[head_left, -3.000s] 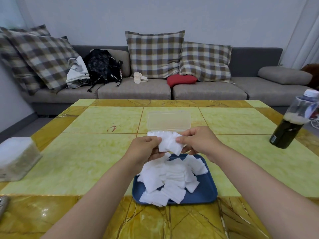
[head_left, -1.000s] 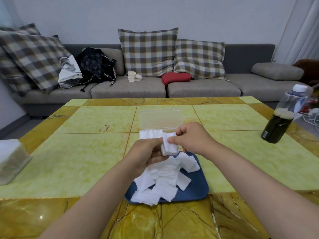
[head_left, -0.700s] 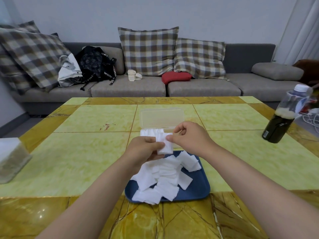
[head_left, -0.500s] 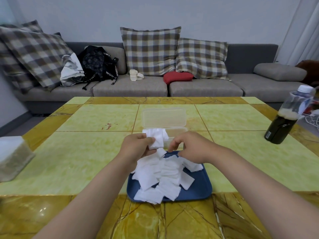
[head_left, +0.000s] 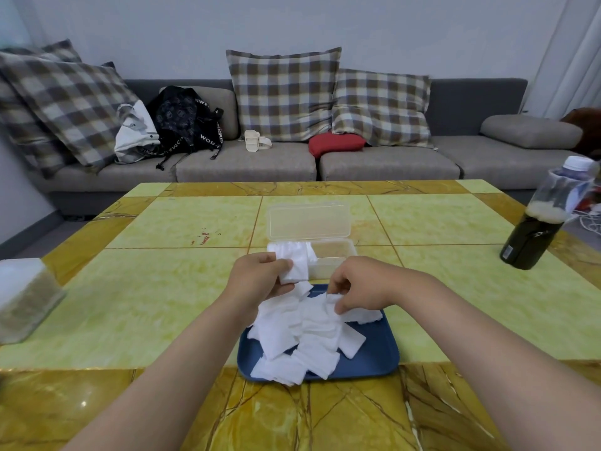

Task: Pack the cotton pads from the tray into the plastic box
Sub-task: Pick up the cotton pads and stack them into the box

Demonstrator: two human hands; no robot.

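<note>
A blue tray (head_left: 374,359) lies at the near middle of the table with a loose heap of white cotton pads (head_left: 305,336) on it. Just beyond it stands the clear plastic box (head_left: 335,255), lid up, with several pads upright in its left end. My left hand (head_left: 260,278) grips a small stack of pads (head_left: 297,271) above the tray's far left edge, in front of the box. My right hand (head_left: 361,284) is down on the heap, its fingers pinching a pad at the top of the pile.
A dark drink bottle (head_left: 540,222) stands at the table's right edge. A white-lidded container (head_left: 22,297) sits at the left edge. Behind the table runs a grey sofa (head_left: 247,164) with checked cushions and bags.
My right hand let go of the stack held at chest height and dropped to the heap on the tray. My left hand kept the stack and moved a little toward the box.
</note>
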